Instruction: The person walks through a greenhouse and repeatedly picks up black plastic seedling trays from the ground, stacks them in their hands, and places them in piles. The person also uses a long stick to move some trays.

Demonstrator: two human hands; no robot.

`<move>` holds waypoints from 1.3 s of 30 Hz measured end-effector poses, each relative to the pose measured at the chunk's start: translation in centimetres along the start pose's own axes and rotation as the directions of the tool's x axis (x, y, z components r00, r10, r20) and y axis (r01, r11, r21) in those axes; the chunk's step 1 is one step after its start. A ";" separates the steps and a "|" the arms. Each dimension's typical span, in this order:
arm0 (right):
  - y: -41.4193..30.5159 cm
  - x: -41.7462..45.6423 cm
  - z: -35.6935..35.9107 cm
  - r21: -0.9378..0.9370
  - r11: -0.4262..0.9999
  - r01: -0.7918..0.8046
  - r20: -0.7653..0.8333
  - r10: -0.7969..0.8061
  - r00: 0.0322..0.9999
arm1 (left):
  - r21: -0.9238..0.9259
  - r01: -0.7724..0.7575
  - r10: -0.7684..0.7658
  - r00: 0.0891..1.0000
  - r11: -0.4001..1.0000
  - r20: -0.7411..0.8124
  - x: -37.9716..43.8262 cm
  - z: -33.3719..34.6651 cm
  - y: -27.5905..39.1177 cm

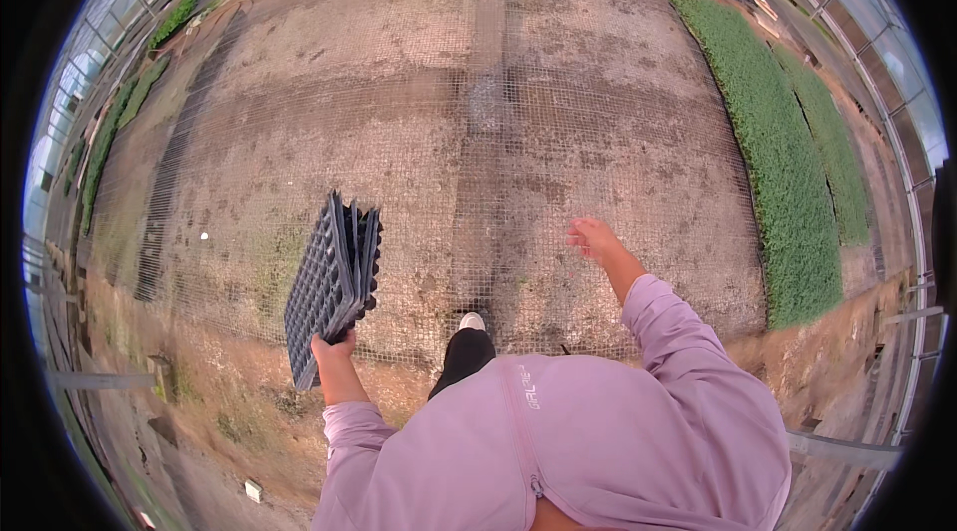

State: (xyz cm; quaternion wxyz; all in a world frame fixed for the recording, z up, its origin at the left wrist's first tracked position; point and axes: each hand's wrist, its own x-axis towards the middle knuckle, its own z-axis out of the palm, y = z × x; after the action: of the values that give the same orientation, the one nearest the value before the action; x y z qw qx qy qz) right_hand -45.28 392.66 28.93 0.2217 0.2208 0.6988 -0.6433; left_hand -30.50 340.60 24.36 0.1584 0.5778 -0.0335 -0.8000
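Note:
My left hand [333, 348] grips the lower edge of several black plastic cell trays [323, 292], the moulded kind used for seedlings. The trays are held together on edge, and they fan slightly apart at the far end. Most of my left fingers are hidden behind them. My right hand [589, 238] is stretched out ahead on the other side, holding nothing, with its fingers loosely apart. Below both hands spreads a wire mesh [419, 179] over a stained, bare surface.
Dense green seedlings [777, 179] form a long bed on the right. More green plants [112, 134] line the far left. Pale boards [764, 5] lie at the far right. Glazed greenhouse walls [875, 7] curve around the rim. A small white block [253, 490] rests at lower left.

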 end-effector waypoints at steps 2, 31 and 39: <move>0.1 0.8 -1.4 -0.032 0.997 -0.066 -0.108 0.062 0.992 | -0.050 0.078 -0.078 0.997 0.996 -0.012 3.6 -0.6 2.5; -24.5 14.5 -15.9 0.000 0.979 -0.205 -0.555 0.171 0.814 | 0.787 -0.519 0.454 0.644 -0.333 0.616 10.9 34.0 -2.1; -36.6 32.8 -13.9 0.047 0.996 -0.077 -0.427 0.089 0.900 | 0.392 -0.283 0.099 0.688 -0.875 0.719 21.3 46.5 0.0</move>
State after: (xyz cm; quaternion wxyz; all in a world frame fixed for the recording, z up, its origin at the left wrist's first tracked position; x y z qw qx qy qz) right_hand -93.78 404.50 39.76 0.0866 0.3896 0.7110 -0.5790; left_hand -80.00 328.31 20.25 -0.1613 0.2265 -0.9512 -0.1337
